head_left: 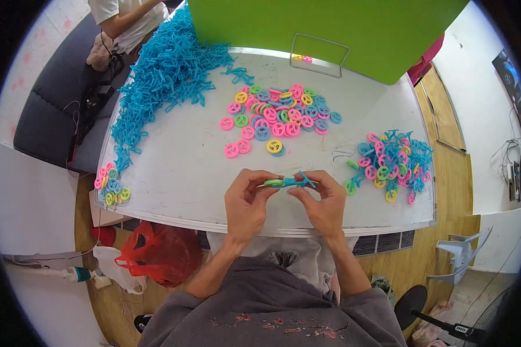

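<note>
My left hand point(244, 208) pinches a small green plastic wheel point(273, 183) above the near edge of the white table point(202, 173). In my right hand point(326, 209), thumb and fingers close on a thin blue plastic frame point(305, 180). Wheel and frame meet between my fingertips; whether they are joined I cannot tell. Past my hands lies a loose spread of pink, yellow, green and blue wheels point(292, 128). To the right sits a heap of blue frames with wheels on them point(396, 159).
A big pile of bare blue frames point(168, 66) covers the far left of the table. A small wheel cluster point(111, 188) sits at the left corner. The green board point(324, 34) stands at the back. Red bag point(162, 254) and grey stool point(458, 254) are below.
</note>
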Motion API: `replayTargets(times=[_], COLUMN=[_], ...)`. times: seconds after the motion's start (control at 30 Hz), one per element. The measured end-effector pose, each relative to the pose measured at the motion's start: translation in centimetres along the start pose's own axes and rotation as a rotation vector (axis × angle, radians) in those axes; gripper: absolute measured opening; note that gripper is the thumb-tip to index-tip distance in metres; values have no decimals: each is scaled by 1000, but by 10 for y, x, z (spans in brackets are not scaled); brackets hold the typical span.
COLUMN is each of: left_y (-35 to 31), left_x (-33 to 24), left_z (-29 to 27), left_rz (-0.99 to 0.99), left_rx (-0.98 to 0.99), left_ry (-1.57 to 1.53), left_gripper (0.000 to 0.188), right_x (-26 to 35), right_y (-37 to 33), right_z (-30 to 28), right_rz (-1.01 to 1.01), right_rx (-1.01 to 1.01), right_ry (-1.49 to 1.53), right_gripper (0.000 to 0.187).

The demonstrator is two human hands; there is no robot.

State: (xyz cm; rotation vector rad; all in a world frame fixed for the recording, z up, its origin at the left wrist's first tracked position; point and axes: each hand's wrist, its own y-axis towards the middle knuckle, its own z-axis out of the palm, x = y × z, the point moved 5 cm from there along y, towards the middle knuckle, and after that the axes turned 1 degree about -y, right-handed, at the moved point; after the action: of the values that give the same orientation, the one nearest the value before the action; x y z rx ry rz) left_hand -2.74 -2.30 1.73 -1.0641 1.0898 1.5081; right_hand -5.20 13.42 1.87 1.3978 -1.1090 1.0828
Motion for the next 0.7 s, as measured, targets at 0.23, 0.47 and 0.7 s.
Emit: replayTargets(times=[0.23, 0.47, 0.7], left_y=[-2, 0, 6], left_x=[2, 5, 6], left_z=[-3, -1, -5], left_rz=[47, -1, -111], left_rx=[-67, -92, 6], left_ry=[-4, -8, -25], left_gripper=[15, 13, 27], right_x=[-4, -10, 4], right_y=[-4, -3, 5], right_z=[-1, -1, -20], right_rz=[77, 130, 82], right_rx=[78, 40, 73], right_ry=[43, 63, -247], right_gripper=[24, 20, 14])
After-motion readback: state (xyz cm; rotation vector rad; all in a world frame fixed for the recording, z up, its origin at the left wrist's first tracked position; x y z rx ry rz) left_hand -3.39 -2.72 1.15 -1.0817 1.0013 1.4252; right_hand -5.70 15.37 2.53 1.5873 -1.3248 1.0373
